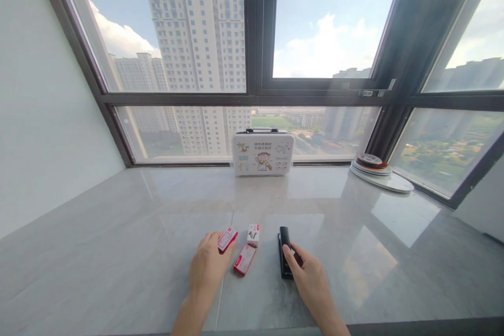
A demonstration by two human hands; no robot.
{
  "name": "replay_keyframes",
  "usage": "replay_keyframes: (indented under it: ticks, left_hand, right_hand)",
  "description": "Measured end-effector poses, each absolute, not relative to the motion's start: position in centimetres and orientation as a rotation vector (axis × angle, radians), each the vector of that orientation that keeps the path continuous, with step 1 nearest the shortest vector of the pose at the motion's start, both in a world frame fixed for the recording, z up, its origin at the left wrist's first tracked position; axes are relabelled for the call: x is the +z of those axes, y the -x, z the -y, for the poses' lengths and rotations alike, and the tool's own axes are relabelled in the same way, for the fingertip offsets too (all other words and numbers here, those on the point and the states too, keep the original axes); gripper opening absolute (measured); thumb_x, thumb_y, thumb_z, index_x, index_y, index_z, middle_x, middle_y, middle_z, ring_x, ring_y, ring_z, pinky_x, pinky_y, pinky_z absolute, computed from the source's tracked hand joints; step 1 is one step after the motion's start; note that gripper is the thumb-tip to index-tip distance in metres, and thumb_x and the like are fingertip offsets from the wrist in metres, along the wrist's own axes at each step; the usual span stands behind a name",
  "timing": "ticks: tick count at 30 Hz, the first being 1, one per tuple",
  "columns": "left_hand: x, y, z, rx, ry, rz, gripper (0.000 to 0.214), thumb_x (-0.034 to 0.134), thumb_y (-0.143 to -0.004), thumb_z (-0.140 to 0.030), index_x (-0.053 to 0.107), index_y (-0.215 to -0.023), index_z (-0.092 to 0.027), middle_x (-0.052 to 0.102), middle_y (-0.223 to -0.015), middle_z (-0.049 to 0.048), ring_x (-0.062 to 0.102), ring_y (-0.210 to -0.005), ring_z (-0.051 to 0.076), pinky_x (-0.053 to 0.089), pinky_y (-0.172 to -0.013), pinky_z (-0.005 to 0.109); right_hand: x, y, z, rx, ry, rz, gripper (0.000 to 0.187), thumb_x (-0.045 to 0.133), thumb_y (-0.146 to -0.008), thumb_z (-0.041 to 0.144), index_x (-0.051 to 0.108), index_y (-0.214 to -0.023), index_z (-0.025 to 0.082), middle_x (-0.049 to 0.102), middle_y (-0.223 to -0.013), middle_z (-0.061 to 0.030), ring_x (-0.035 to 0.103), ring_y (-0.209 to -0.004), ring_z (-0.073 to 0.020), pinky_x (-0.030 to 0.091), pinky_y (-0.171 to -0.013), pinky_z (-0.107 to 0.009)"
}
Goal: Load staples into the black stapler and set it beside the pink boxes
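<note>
My left hand (208, 261) is closed around a small red and white box (227, 240), with its printed face turned up. Just right of it, a second red and white box (244, 260) lies flat on the grey stone sill. Touching that box's far end is a small white box (253, 233) with a picture of staples on it. A black stapler (284, 252) rests lengthwise on the sill, pointing away from me. My right hand (309, 270) grips the stapler from its right side, thumb on top; the other fingers are partly hidden behind it.
A white case (263, 154) with cartoon prints and a dark handle stands upright against the window. At the back right, a stack of plates and round lids (374, 170) sits near the window corner. The sill's front edge (425, 325) runs along the bottom.
</note>
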State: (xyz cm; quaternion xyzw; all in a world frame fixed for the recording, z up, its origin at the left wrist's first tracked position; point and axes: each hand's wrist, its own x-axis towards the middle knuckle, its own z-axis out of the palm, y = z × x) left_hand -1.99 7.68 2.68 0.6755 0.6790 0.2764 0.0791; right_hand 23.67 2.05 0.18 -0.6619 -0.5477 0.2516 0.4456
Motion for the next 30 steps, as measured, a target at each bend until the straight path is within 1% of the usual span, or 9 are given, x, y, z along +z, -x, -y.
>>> replay_keyframes:
  ticks: [4, 7, 12, 15, 18, 21, 25, 27, 30]
  left_hand:
    - [2.2, 4.1, -7.9, 0.88, -1.981, -2.059, 0.031, 0.053, -0.096, -0.047, 0.067, -0.112, -0.025, 0.068, -0.112, 0.0059, 0.064, -0.103, 0.025, 0.048, -0.084, 0.031]
    - [1.1, 6.6, -6.3, 0.885, -1.97, -2.09, 0.038, 0.052, -0.096, -0.051, 0.067, -0.12, -0.027, 0.067, -0.115, 0.0058, 0.064, -0.105, 0.026, 0.049, -0.088, 0.033]
    - [-0.6, 9.2, -3.4, 0.753, -2.027, -2.173, 0.043, 0.058, -0.092, -0.054, 0.072, -0.123, -0.027, 0.065, -0.11, 0.0066, 0.062, -0.102, 0.028, 0.051, -0.087, 0.037]
    - [0.0, 6.6, -2.8, 0.808, -2.117, -2.222, 0.042, 0.053, -0.096, -0.053, 0.072, -0.127, -0.031, 0.063, -0.12, 0.0089, 0.059, -0.105, 0.03, 0.049, -0.092, 0.041]
    - [1.2, 1.7, -3.3, 0.858, -2.239, -2.007, 0.043, 0.045, -0.101, -0.051, 0.066, -0.134, -0.034, 0.063, -0.123, 0.0074, 0.056, -0.115, 0.028, 0.046, -0.101, 0.04]
    - [1.8, -2.2, -4.7, 0.783, -2.26, -1.873, 0.046, 0.049, -0.099, -0.051, 0.064, -0.137, -0.028, 0.061, -0.124, 0.0095, 0.055, -0.12, 0.029, 0.045, -0.1, 0.04]
    - [1.6, -3.1, -6.1, 0.756, -2.25, -1.836, 0.054, 0.057, -0.095, -0.044, 0.054, -0.146, -0.028, 0.06, -0.128, 0.0094, 0.054, -0.122, 0.028, 0.043, -0.102, 0.039]
    - [1.4, -2.4, -5.7, 0.759, -2.203, -1.854, 0.051, 0.062, -0.091, -0.044, 0.059, -0.139, -0.024, 0.061, -0.128, 0.0101, 0.053, -0.123, 0.029, 0.042, -0.104, 0.039]
    - [1.5, -1.8, -4.0, 0.717, -2.173, -1.761, 0.032, 0.067, -0.088, -0.043, 0.069, -0.115, -0.025, 0.065, -0.119, 0.0072, 0.057, -0.117, 0.028, 0.044, -0.101, 0.038]
  right_hand:
    - [0.2, -23.6, -2.1, 0.638, 1.643, 1.355, 0.057, 0.044, -0.095, 0.07, 0.075, -0.093, 0.023, 0.06, -0.068, -0.0004, 0.055, -0.065, -0.0203, 0.038, -0.058, -0.027]
    - [0.1, -23.6, -2.1, 0.643, 1.664, 1.352, 0.057, 0.045, -0.095, 0.07, 0.076, -0.1, 0.024, 0.06, -0.067, 0.0001, 0.055, -0.064, -0.0201, 0.037, -0.057, -0.027]
    - [-0.3, -23.6, -2.3, 0.615, 1.685, 1.34, 0.058, 0.046, -0.094, 0.07, 0.077, -0.111, 0.023, 0.06, -0.065, 0.0005, 0.055, -0.062, -0.0196, 0.039, -0.057, -0.027]
    - [-0.2, -23.5, -2.2, 0.603, 1.666, 1.336, 0.056, 0.048, -0.094, 0.068, 0.077, -0.112, 0.024, 0.061, -0.065, 0.0004, 0.055, -0.061, -0.0194, 0.04, -0.056, -0.027]
    - [-0.1, -23.3, -1.9, 0.609, 1.66, 1.331, 0.055, 0.048, -0.095, 0.067, 0.076, -0.116, 0.025, 0.063, -0.068, 0.0004, 0.058, -0.063, -0.0197, 0.042, -0.058, -0.028]
    - [-0.4, -23.2, -1.6, 0.628, 1.651, 1.322, 0.056, 0.049, -0.095, 0.066, 0.074, -0.121, 0.024, 0.066, -0.071, 0.0, 0.062, -0.066, -0.0202, 0.045, -0.06, -0.028]
    - [-0.7, -24.4, -1.6, 0.634, 1.622, 1.282, 0.067, 0.056, -0.091, 0.063, 0.061, -0.142, 0.019, 0.072, -0.083, -0.0024, 0.067, -0.07, -0.0212, 0.051, -0.065, -0.03]
    - [-0.5, -25.2, -1.9, 0.642, 1.58, 1.298, 0.063, 0.058, -0.091, 0.058, 0.061, -0.141, 0.02, 0.075, -0.096, -0.0058, 0.07, -0.08, -0.0227, 0.054, -0.07, -0.031]
    - [0.3, -25.9, -2.4, 0.606, 1.525, 1.416, 0.045, 0.056, -0.092, 0.048, 0.071, -0.127, 0.023, 0.075, -0.114, -0.0091, 0.07, -0.102, -0.0261, 0.054, -0.088, -0.035]
